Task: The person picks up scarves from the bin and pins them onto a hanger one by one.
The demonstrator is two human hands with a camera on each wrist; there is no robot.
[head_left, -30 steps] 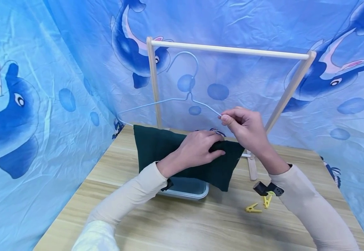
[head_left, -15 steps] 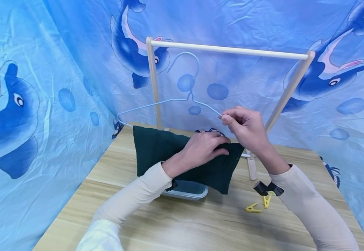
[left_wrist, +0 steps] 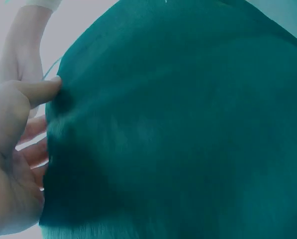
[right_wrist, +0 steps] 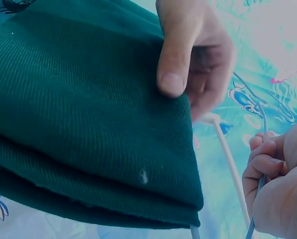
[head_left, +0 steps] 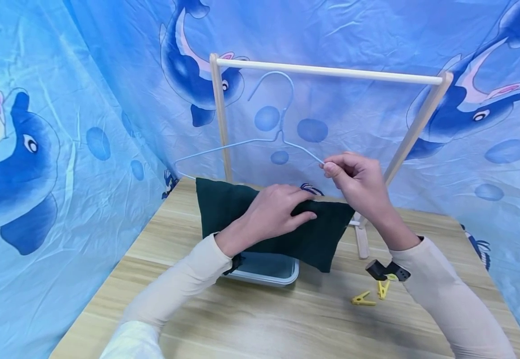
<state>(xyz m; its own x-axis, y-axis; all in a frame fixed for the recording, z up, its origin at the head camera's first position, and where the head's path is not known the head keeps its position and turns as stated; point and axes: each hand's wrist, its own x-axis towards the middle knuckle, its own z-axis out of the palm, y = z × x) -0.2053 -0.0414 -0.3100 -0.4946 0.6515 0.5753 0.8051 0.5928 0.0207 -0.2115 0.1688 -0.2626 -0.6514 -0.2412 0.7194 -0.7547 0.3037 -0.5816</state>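
A dark green folded cloth [head_left: 224, 209] hangs over the bottom bar of a light blue wire hanger [head_left: 237, 143], which is held upright. At the cloth's top edge my left hand [head_left: 277, 209] holds the fabric, thumb in front and fingers behind, as the left wrist view shows with the cloth [left_wrist: 178, 129] filling most of it. My right hand [head_left: 360, 182] pinches the hanger's right arm between thumb and curled fingers, just above the cloth's right corner. Seen from the right wrist, the folded layers of the cloth [right_wrist: 88, 109] hang one behind another.
Behind the hanger stands a wooden rack with a white top rail [head_left: 327, 71]. Below the cloth is a pale blue plastic tub [head_left: 264, 279], partly hidden. Yellow clips [head_left: 363, 299] lie near my right forearm on the wooden table [head_left: 260, 324].
The hanger and cloth have shifted slightly to the right with my right hand. My left hand slid a little right along the cloth's top edge, then back left.
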